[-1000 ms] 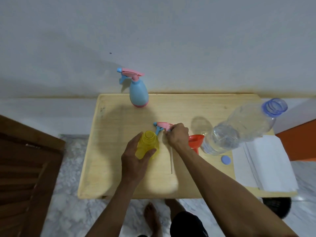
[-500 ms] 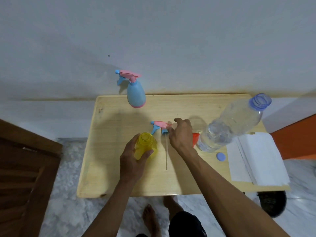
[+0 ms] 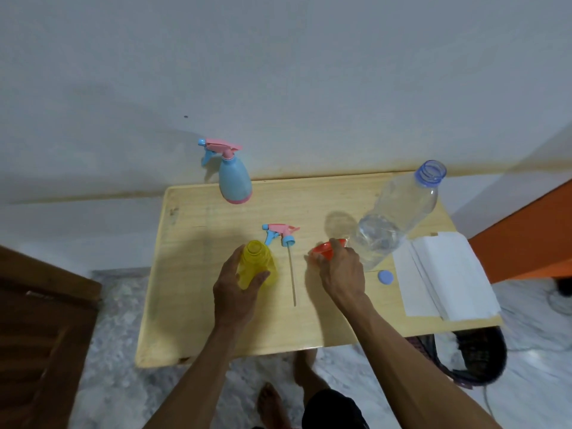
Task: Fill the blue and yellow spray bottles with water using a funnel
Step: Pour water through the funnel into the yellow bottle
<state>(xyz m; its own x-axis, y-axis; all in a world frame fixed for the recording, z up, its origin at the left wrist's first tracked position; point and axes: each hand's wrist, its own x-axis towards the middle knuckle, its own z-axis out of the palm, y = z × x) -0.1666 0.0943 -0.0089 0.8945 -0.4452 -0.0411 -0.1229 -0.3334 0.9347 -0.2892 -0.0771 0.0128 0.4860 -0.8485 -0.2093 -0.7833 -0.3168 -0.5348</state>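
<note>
Two spray bottles stood on the wooden bench (image 3: 192, 274): a capped blue spray bottle (image 3: 234, 181) at the rear and an open translucent yellow spray bottle (image 3: 257, 264), around which the left hand (image 3: 238, 286) had its fingers wrapped. One detached trigger head (image 3: 280, 235) lay beside it. The right hand (image 3: 340, 269) had fingers closed on one orange funnel (image 3: 325, 247), next to one clear plastic water bottle (image 3: 396, 218).

Right hand (image 3: 340, 270) is covering most of the orange funnel (image 3: 325, 247); left hand (image 3: 236, 289) is hiding the yellow bottle's (image 3: 258, 263) near side.
</note>
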